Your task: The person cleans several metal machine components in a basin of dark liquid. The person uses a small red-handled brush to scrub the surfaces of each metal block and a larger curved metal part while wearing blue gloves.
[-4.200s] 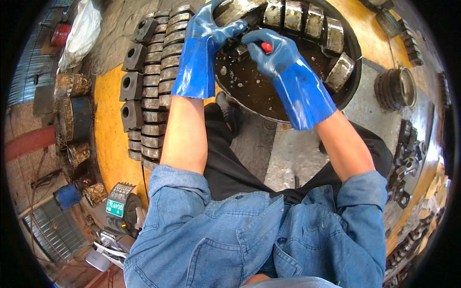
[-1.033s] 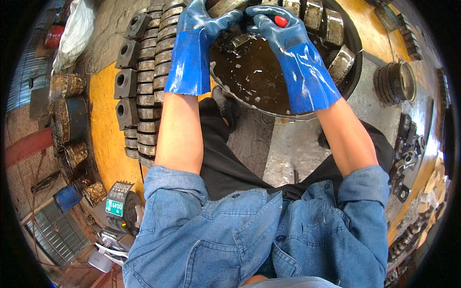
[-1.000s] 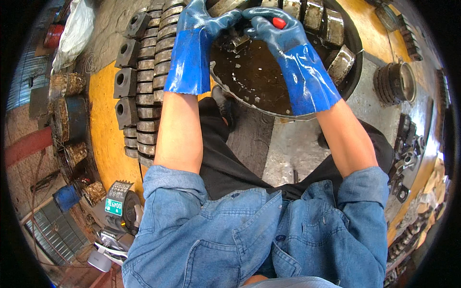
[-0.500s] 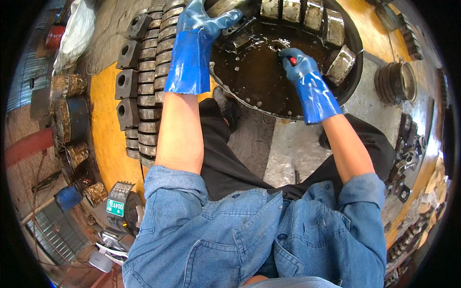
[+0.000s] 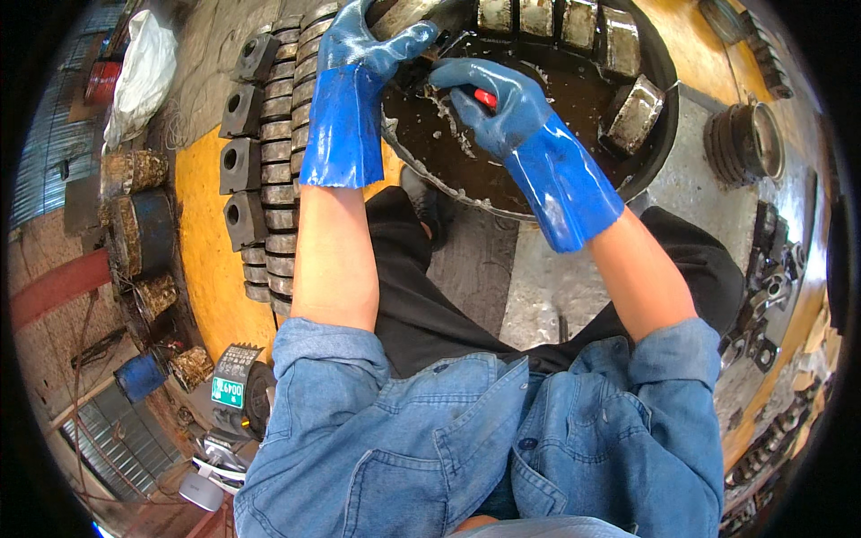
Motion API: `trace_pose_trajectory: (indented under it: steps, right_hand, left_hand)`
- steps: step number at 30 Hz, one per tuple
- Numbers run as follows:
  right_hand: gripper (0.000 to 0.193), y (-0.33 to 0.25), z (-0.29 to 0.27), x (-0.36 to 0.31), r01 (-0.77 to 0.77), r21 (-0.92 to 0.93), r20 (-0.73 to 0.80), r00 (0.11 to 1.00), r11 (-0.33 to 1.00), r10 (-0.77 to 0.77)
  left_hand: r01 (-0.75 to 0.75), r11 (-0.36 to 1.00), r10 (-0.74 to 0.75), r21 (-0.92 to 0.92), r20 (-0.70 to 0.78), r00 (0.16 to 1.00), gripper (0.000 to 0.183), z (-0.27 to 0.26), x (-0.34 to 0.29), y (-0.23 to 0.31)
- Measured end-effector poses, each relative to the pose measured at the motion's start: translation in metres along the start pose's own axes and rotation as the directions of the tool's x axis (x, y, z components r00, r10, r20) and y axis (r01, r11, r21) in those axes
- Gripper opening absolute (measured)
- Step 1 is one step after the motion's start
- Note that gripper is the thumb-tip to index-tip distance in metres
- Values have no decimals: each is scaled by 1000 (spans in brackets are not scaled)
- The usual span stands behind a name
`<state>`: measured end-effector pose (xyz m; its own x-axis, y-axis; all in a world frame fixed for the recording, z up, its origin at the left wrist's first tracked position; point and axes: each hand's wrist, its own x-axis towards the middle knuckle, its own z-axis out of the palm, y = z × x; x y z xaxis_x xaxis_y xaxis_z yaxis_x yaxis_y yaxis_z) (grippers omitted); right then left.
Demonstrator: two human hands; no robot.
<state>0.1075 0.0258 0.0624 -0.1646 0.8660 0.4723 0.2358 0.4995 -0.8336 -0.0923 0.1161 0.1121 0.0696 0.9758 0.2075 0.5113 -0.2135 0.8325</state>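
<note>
A wide round tub (image 5: 665, 148) holds dark, dirty liquid, with several wet metal blocks (image 5: 577, 25) standing along its inner wall. My left hand (image 5: 363, 45), in a blue rubber glove, grips an oily metal block (image 5: 414, 14) over the tub's left side; its fingertips are cut off by the top edge. My right hand (image 5: 502, 106), gloved alike, is closed round a tool with a red handle (image 5: 485, 98). The tool's working end is hidden by the glove and lies close to the held block.
Rows of stacked metal blocks (image 5: 278, 170) stand left of the tub, beside dark blocks with round holes (image 5: 240, 169). A stack of metal rings (image 5: 749, 142) sits to the right, above loose metal parts (image 5: 767, 296). A white bag (image 5: 143, 76) lies at far left.
My right hand has moved left and slightly up with the red-handled tool, from the middle of the liquid to the block by my left hand. The left hand has shifted slightly left.
</note>
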Motion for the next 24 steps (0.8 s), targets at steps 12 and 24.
trace_pose_trajectory:
  steps: [12, 24]
  right_hand:
    - [29, -6, -5, 5, 24, -206, 96, 995, 978, -4]
    - [34, 15, -14, 18, 190, -510, 84, 982, 839, -171]
  left_hand:
    - [-25, 998, 25, 63, -5, 1000, 89, 1, 3, -8]
    - [-28, 980, 35, -197, 34, 999, 90, 4, 3, -10]
